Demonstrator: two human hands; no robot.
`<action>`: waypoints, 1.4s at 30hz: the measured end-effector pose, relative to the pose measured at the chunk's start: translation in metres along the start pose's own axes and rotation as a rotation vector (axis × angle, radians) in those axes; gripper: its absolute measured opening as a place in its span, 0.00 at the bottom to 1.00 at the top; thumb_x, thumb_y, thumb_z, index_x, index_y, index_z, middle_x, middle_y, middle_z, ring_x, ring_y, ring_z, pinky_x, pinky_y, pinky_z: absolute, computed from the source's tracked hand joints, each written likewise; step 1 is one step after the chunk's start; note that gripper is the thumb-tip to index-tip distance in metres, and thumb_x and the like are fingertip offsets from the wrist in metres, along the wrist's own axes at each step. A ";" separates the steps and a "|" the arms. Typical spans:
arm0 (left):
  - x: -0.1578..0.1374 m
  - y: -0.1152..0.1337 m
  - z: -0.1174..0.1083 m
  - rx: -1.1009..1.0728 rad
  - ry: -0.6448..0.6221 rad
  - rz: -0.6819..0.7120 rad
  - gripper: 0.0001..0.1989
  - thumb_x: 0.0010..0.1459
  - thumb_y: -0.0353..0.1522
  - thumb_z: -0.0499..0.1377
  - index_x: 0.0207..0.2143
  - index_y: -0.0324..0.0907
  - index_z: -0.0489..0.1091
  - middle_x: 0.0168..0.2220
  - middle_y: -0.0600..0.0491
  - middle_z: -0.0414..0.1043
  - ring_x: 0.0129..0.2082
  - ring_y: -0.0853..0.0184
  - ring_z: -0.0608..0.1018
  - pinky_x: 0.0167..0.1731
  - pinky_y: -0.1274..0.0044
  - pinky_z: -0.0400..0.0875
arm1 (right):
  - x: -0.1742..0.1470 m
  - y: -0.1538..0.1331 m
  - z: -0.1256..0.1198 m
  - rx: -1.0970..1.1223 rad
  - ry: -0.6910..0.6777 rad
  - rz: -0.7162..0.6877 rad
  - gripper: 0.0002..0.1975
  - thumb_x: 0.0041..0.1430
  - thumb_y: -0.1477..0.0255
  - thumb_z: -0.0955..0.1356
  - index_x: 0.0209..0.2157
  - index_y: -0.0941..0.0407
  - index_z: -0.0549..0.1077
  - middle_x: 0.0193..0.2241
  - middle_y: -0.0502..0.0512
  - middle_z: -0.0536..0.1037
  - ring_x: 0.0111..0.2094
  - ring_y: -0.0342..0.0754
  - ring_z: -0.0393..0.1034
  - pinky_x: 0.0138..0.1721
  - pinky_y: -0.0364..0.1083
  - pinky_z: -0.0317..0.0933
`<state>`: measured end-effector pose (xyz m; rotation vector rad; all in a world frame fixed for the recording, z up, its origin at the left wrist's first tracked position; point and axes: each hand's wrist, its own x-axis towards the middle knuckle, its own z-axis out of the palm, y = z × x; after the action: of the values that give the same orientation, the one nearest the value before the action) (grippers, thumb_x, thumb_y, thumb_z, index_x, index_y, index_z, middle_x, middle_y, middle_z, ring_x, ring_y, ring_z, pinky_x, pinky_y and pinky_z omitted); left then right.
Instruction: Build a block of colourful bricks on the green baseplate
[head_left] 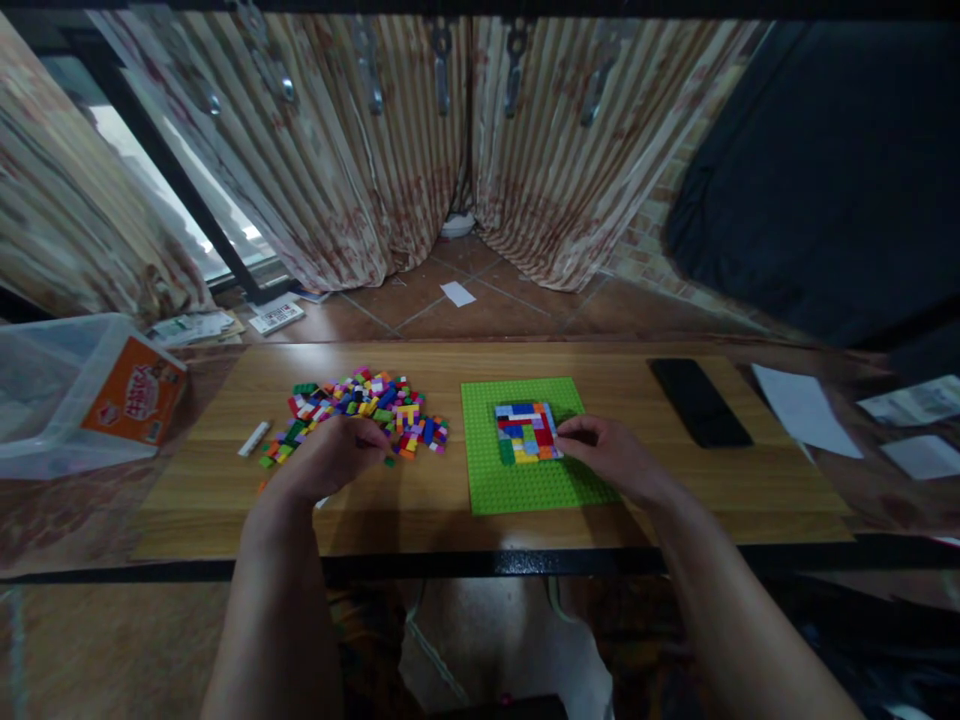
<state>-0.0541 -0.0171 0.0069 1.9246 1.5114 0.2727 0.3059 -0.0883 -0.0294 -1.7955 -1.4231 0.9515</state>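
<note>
A green baseplate [517,493] lies on the table, bearing a roughly square, multicoloured patch of toy building bricks [525,434]. My right hand [611,455] reaches over the plate's right side, thumb and finger pinched together at the patch's right edge; whether a brick sits between them is hidden. To the left spreads a heap of loose toy bricks [367,395] in many colours. My left hand [341,455] is over the heap's near side, its fingertips closed together. A small dark green brick [389,461] shows just below those fingertips; I cannot tell if they grip it.
A black phone [699,402] lies at the right of the wooden table [442,535]. Left of the heap is a small white stick-like object [254,439]. A clear plastic bin [60,400] with an orange label stands beyond the table's left end. Papers [806,405] lie at the right.
</note>
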 end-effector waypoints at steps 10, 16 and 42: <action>0.001 0.016 0.013 -0.017 0.040 0.154 0.08 0.51 0.32 0.57 0.27 0.40 0.76 0.24 0.55 0.74 0.27 0.67 0.74 0.28 0.79 0.64 | 0.001 0.004 0.001 -0.068 0.006 -0.005 0.15 0.42 0.59 0.74 0.30 0.55 0.78 0.26 0.53 0.79 0.27 0.50 0.72 0.30 0.48 0.63; 0.011 0.039 0.034 0.138 0.134 0.197 0.13 0.50 0.26 0.58 0.38 0.44 0.77 0.34 0.53 0.76 0.32 0.65 0.76 0.32 0.77 0.66 | 0.000 0.001 0.000 -0.094 -0.006 0.036 0.16 0.43 0.60 0.73 0.31 0.56 0.78 0.27 0.54 0.80 0.29 0.51 0.73 0.32 0.49 0.63; 0.005 0.096 0.118 -0.266 0.048 0.428 0.17 0.54 0.24 0.60 0.46 0.45 0.74 0.38 0.53 0.75 0.35 0.69 0.76 0.38 0.75 0.72 | 0.003 0.007 0.004 -0.155 0.038 -0.123 0.10 0.56 0.64 0.68 0.32 0.55 0.79 0.31 0.55 0.82 0.32 0.51 0.74 0.36 0.49 0.65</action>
<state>0.0864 -0.0669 -0.0246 2.0134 1.0156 0.6756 0.3066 -0.0863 -0.0378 -1.8018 -1.6010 0.7590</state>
